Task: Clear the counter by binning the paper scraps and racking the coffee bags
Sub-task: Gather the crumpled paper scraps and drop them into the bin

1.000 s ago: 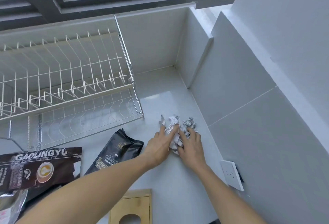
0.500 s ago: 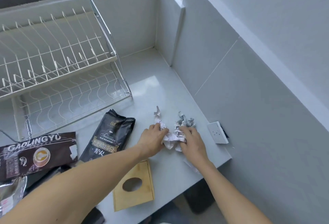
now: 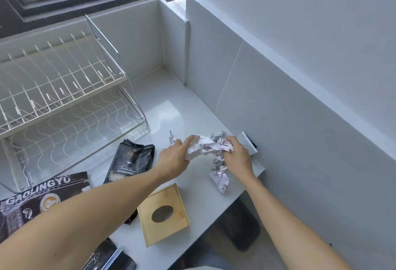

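Fingers of our left hand [image 3: 174,158] and right hand [image 3: 237,155] curl around the crumpled paper scraps [image 3: 211,148], gripping the wad between them just above the counter [image 3: 192,184]; 1 scrap hangs below our right palm. 2 coffee bags [image 3: 130,160] lie nearby.

Person's body, head view: two forearms and two hands visible — nothing else of the person in frame. Left hand [image 3: 174,158] bare, no glove, ring or watch seen. Right hand [image 3: 237,157] likewise bare. Both forearms uncovered to the frame edge — no sleeve, cuff, strap or wristband visible. Nails short, unpainted.
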